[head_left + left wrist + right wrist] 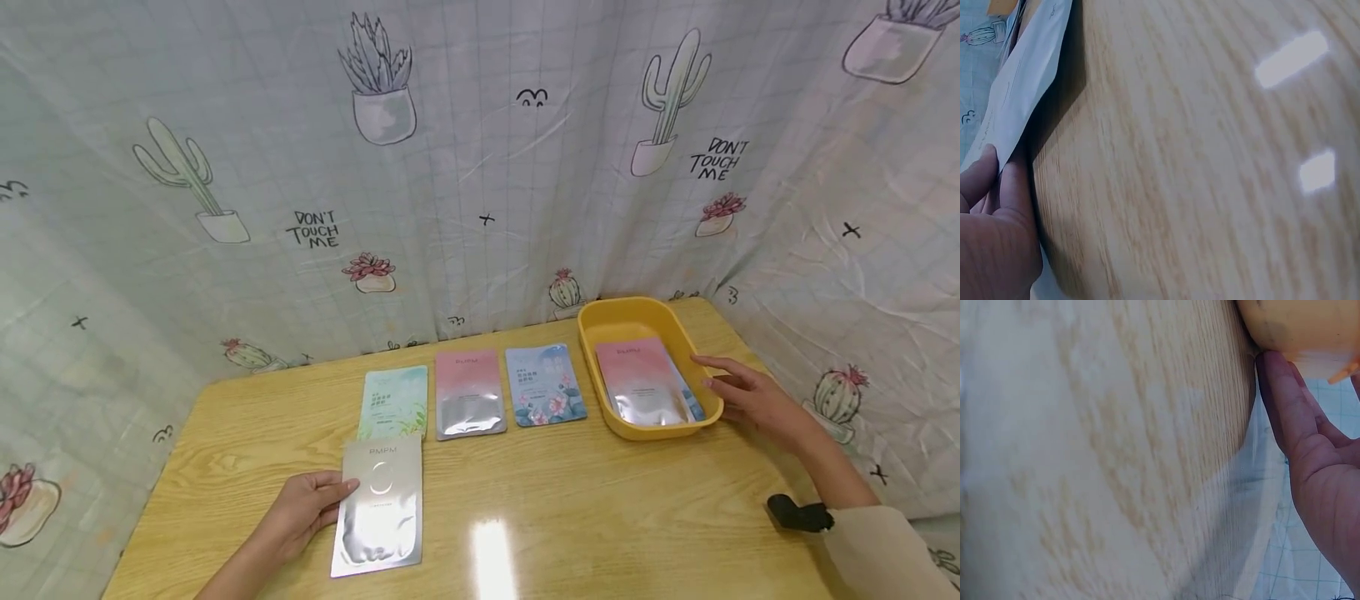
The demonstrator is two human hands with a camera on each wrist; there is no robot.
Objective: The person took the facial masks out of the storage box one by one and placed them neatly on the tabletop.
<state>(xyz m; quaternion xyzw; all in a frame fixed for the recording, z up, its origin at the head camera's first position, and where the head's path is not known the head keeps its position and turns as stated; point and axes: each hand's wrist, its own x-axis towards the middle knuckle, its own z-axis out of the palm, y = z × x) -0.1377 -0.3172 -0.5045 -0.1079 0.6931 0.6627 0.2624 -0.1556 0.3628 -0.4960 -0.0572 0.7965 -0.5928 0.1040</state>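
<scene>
My left hand (303, 508) pinches the left edge of a silver sheet mask packet (378, 508) between thumb and fingers. In the left wrist view, the packet (1029, 81) is tilted above the wooden table, with the thumb on its printed face. The packet's top edge overlaps the bottom of a green mask packet (393, 400). Fairly straight fingers of my right hand (753, 404) touch the right side of a yellow plastic basket (611, 317). Inside the basket, a pink and silver mask packet (645, 379) lies over a blue one (693, 400).
Right of the green packet, another pink and silver packet (471, 396) and a blue floral packet (545, 383) lie in a row on the wooden table (585, 508). A cactus-print curtain (465, 167) hangs behind the table and along its sides.
</scene>
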